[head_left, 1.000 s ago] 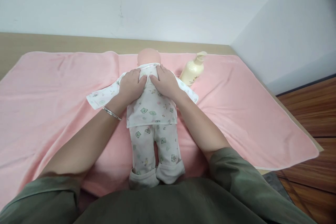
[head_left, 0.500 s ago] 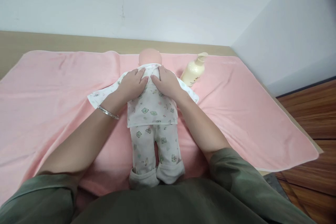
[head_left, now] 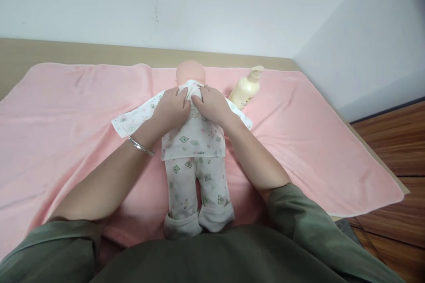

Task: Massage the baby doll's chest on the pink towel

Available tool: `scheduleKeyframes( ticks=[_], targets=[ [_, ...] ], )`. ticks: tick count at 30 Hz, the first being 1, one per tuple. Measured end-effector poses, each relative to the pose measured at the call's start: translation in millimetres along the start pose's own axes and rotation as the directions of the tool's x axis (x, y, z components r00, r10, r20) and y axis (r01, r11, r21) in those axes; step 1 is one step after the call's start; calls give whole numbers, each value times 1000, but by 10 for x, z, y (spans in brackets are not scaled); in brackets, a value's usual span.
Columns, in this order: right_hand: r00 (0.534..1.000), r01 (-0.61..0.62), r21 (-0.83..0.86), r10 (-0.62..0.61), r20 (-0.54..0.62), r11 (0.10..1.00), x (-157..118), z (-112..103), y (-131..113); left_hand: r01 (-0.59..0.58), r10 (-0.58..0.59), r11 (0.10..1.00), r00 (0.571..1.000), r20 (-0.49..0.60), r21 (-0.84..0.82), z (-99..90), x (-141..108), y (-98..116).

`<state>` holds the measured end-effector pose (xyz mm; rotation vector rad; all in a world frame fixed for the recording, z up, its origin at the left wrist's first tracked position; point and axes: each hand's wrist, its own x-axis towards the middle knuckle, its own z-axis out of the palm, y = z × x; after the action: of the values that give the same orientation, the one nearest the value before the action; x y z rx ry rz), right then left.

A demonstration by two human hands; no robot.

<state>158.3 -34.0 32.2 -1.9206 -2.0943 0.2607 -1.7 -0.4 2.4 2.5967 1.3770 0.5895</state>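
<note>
A baby doll lies stretched out on a pink blanket, its bare round head away from me and no face in sight. It wears a white printed top and matching trousers with turned-up cuffs. Both of my hands rest on the upper part of the top, just below the collar. My left hand lies on the left shoulder area, thumb toward the middle, fingers laid over the cloth. Opposite it, my right hand lies flat in the same way. Between the thumbs the cloth is wrinkled.
A cream pump bottle leans to the right on the blanket, beyond my right hand. Under the blanket is a light wooden tabletop, against a white wall. Brown wood-grain panels stand at the far right.
My left hand has slid slightly inward, to the right, with its wrist turned a little. The cloth near the collar is more bunched. My right hand has barely moved; the bottle stays put.
</note>
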Motion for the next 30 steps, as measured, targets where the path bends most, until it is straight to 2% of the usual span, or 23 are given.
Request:
scheduleKeyframes(
  ticks=[5,8,13,22,26,30],
  targets=[
    [999,43,-97,-46,-25,994,-105,-12,-117,90,-83,995,985,150,-37,-145,69,-7],
    [996,65,-156,-73,-49,986,-176,-12,-200,146,-132,987,971,198,-62,-202,90,-6],
    [997,65,-126,-69,-34,990,-165,-11,-205,161,-146,984,974,175,-74,-167,95,-30],
    [999,-35,104,36,-4,994,34,76,69,123,-119,992,986,121,-28,-57,49,-34],
    [1000,-22,122,22,-3,992,35,63,87,69,-69,997,997,15,37,7,-35,45],
    [1000,-1,111,4,-23,994,27,52,74,24,-25,997,1000,5,76,-5,-59,77]
  ],
)
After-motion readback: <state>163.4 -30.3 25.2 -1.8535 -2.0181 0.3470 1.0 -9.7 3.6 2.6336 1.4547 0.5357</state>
